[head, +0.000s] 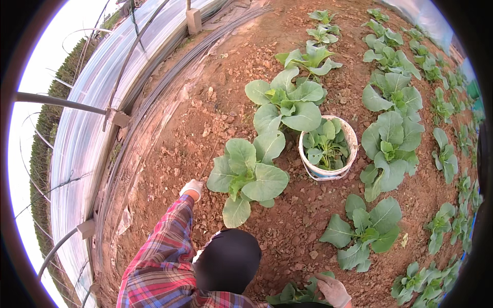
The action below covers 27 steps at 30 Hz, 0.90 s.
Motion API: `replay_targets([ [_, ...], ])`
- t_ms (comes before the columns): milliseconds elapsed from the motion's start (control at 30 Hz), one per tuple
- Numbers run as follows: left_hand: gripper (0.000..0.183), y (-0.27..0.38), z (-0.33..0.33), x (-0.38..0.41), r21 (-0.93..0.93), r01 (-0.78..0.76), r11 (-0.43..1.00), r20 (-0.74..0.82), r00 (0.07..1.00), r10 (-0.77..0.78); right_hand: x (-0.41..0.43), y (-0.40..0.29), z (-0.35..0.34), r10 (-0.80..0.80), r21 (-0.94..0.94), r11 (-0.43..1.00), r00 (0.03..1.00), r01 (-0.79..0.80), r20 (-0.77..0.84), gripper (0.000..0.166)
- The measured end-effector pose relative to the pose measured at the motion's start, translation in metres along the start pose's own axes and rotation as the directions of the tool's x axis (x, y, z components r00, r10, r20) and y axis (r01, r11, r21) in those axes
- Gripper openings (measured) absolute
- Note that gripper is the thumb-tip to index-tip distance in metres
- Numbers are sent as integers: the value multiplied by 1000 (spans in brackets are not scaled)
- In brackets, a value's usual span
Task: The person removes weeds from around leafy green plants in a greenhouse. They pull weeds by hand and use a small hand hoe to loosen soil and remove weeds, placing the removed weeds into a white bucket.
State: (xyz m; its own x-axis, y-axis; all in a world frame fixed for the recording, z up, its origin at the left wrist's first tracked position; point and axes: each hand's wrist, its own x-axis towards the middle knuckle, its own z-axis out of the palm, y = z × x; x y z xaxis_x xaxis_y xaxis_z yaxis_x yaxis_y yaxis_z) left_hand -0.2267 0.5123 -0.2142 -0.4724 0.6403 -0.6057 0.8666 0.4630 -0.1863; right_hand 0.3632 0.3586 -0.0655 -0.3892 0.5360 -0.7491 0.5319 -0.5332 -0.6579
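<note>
My left hand (192,189), in a pale glove, is closed around the lower end of a thin brown stick (208,164). It is just left of a broad-leaved cabbage-like plant (246,177). At the bottom edge, my right hand (333,291), also in a pale glove, is at the leaves of another green plant (292,293); whether its fingers grip a leaf is unclear. A white plastic bucket (349,134) with a wire handle holds loose green leafy plants (326,148). It stands on the soil between the plant rows.
Rows of similar plants (391,142) grow on the right and up the middle. Along the left run dark thin hoses or cords (154,90), gathered plastic sheeting (100,92) and metal frame pipes (61,102) with concrete blocks (193,21). A smooth black rounded thing (228,260) hides soil near my left sleeve.
</note>
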Motion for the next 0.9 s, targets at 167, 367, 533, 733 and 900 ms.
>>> replay_targets([
  [167,41,11,-42,-5,-238,172,956,75,985,-158,-4,-13,-21,168,370,924,972,-97,-165,40],
  [367,40,-22,-21,16,-276,135,952,90,989,-114,8,-46,-20,-155,-69,988,935,140,-318,36],
  [533,47,-25,-3,-9,-480,123,869,29,992,-125,25,-4,-25,-451,-495,819,859,290,-241,42],
  [733,47,-135,51,-47,-517,148,843,55,989,-140,-18,-68,28,-166,-259,964,904,63,-394,39],
  [900,42,-189,84,-46,-676,103,730,-112,964,-240,-48,-57,32,-451,-835,548,826,-44,-339,33],
])
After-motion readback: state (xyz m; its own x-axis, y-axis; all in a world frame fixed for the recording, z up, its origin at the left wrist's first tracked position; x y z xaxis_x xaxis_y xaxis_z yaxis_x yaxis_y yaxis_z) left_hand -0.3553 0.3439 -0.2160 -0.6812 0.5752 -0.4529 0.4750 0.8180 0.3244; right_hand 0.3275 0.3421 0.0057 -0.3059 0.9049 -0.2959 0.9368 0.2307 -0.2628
